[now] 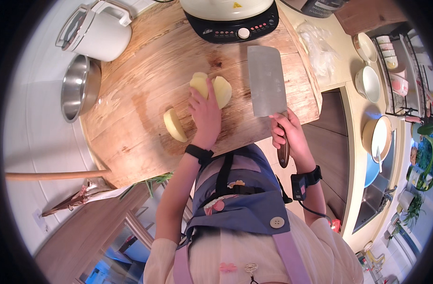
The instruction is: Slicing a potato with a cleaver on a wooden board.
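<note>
My left hand (206, 110) lies over peeled potato slices on the wooden board, its fingers spread. The index finger reaches between a left group of slices (198, 85) and a wide slice (222, 92) on the right. Closer to me, a thick potato wedge (174, 125) rests apart on the wood. My right hand (287, 131) grips the dark wooden handle of a cleaver (267, 81). The broad steel blade points away from me over the board's right part, apart from the potato. Beneath these things is a large wooden cutting board (138, 142) with dark stains.
An electric cooker (234, 21) stands at the board's far edge. At the left are a white lidded pot (103, 33) and a tilted steel bowl (79, 88). A plastic bag (317, 49), bowls (368, 84) and a dish rack (397, 71) occupy the right counter, beside a sink (370, 202).
</note>
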A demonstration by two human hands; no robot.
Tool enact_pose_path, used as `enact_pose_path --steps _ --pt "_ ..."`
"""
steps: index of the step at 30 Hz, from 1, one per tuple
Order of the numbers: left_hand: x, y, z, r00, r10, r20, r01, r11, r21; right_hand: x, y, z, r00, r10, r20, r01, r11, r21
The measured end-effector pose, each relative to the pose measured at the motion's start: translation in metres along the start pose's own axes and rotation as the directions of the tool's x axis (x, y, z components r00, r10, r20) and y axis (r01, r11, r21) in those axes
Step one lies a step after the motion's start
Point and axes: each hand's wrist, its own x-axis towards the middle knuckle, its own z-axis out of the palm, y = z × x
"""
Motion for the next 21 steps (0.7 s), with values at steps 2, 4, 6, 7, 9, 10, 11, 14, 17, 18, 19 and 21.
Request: enact_pose_path --steps 2,4,6,7,9,10,11,14,17,18,19,21 --pt "0.014 -0.008 0.018 0.985 -0.005 -0.172 0.018 0.997 0.071 -0.002 -0.004 0.003 1.0 0.002 -0.006 -0.003 1.0 -0.022" --pt "0.033 -0.012 0.021 0.982 -0.045 -0.184 0.059 0.996 0.071 -0.001 -0.005 0.004 1.0 0.006 -0.001 -0.006 0.999 -0.043" --pt "0.04 -0.016 0.013 0.977 -0.087 -0.193 0.102 0.992 0.07 -0.002 -0.004 0.007 1.0 0.011 0.003 -0.011 0.998 -0.065" --pt "0.045 -0.016 -0.003 0.991 -0.117 -0.058 0.115 0.993 -0.033 -0.001 -0.003 0.008 1.0 0.013 -0.013 -0.014 0.997 -0.074" --pt "0.046 -0.02 -0.022 0.987 -0.14 0.079 0.15 0.979 -0.137 0.0 -0.001 0.01 1.0 0.016 -0.025 -0.019 0.996 -0.092" --pt "0.039 -0.024 -0.027 0.992 -0.126 0.029 0.129 0.978 -0.165 0.0 0.001 0.011 0.999 0.025 -0.021 -0.027 0.994 -0.102" --pt "0.033 -0.028 -0.031 0.993 -0.114 -0.021 0.108 0.976 -0.191 -0.001 0.003 0.014 0.999 0.035 -0.017 -0.037 0.993 -0.111" --pt "0.012 -0.067 -0.037 0.92 -0.003 -0.391 -0.175 0.891 -0.418 -0.006 0.008 0.025 0.999 0.032 -0.031 -0.037 0.987 -0.155" --pt "-0.012 -0.114 -0.055 0.952 -0.101 -0.288 -0.074 0.839 -0.539 -0.009 0.019 0.037 0.999 -0.005 -0.036 -0.004 0.969 -0.245" --pt "-0.017 -0.131 -0.053 0.952 -0.105 -0.286 -0.069 0.839 -0.539 -0.012 0.022 0.046 0.999 -0.013 -0.037 0.002 0.962 -0.272" --pt "-0.022 -0.147 -0.047 0.985 -0.147 -0.088 0.053 0.752 -0.657 -0.013 0.028 0.052 0.999 -0.009 -0.036 -0.001 0.962 -0.273" --pt "-0.031 -0.163 -0.031 0.981 -0.153 0.121 0.192 0.647 -0.738 -0.016 0.041 0.064 0.999 -0.045 0.004 0.043 0.922 -0.384"
